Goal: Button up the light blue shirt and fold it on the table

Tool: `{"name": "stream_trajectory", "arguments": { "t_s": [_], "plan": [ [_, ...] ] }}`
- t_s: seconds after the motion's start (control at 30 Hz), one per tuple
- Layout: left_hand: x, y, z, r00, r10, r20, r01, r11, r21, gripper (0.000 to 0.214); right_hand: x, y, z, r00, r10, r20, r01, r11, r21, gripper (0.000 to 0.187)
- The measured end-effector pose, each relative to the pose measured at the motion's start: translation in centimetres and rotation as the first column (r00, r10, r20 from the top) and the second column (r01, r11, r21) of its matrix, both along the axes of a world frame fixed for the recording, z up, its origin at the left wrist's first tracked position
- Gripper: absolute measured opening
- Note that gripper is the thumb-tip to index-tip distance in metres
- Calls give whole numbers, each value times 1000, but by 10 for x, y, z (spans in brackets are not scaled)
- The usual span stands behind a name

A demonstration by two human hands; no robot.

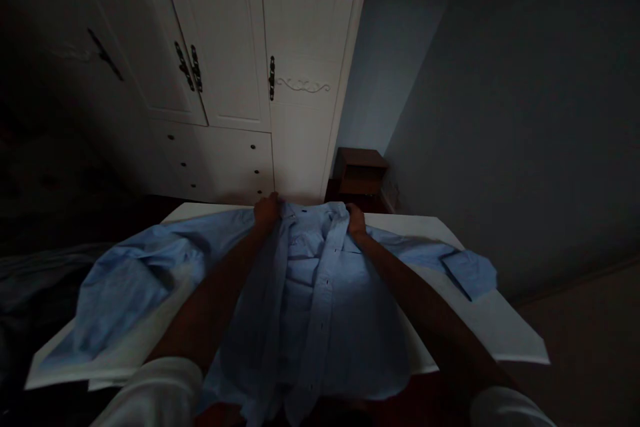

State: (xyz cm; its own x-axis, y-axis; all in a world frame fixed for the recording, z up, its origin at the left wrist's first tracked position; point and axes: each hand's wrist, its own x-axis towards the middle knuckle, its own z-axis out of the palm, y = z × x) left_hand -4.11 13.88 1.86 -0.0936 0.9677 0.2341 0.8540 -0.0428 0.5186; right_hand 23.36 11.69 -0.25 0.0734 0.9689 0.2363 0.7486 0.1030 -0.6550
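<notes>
A light blue button-up shirt (320,307) lies face up on a white board (500,327), its sleeves spread to both sides. My left hand (267,211) is closed on the shirt's collar at the far left. My right hand (356,219) grips the collar area on the right side. Both forearms reach out over the shirt body. The button placket runs down the middle between my arms.
A white wardrobe (250,67) with dark handles and drawers stands straight ahead. A small brown wooden nightstand (360,177) sits to its right against a grey wall. Dark bedding (30,280) lies at the left. The room is dim.
</notes>
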Motion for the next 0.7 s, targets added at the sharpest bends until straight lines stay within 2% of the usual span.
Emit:
{"name": "stream_trajectory", "arguments": {
  "t_s": [0.13,0.2,0.23,0.27,0.33,0.37,0.4,0.43,0.53,0.63,0.7],
  "plan": [
    [-2,-2,11,995,-22,-98,31,995,91,44,-1,-16,10,998,-38,52,32,992,120,37],
    [-2,-7,14,984,-27,-179,59,983,176,45,-5,-26,11,994,45,104,-62,985,162,39],
    [-1,-11,12,970,-63,-237,113,972,205,45,-8,-31,10,979,145,141,-169,970,174,41],
    [1,-16,7,942,-141,-304,210,956,206,45,-14,-36,7,943,280,181,-312,933,177,43],
    [8,-27,-7,846,-352,-401,432,892,130,44,-28,-47,-2,799,555,233,-595,786,168,51],
    [13,-32,-14,804,-436,-406,508,857,87,44,-36,-51,-7,730,644,228,-681,712,170,56],
    [17,-36,-20,791,-479,-381,540,839,64,43,-44,-55,-11,694,689,210,-720,669,184,59],
    [20,-38,-25,807,-481,-342,530,846,62,42,-50,-59,-13,693,698,182,-720,661,210,61],
    [24,-42,-21,906,-377,-192,408,898,164,42,-54,-72,-8,793,606,64,-589,735,336,53],
    [16,-56,2,948,-309,-72,316,903,291,41,-35,-95,7,861,507,-31,-449,788,422,34],
    [7,-83,18,963,-266,-38,265,919,291,39,-16,-119,14,883,466,-53,-412,825,387,26]
  ]
}}
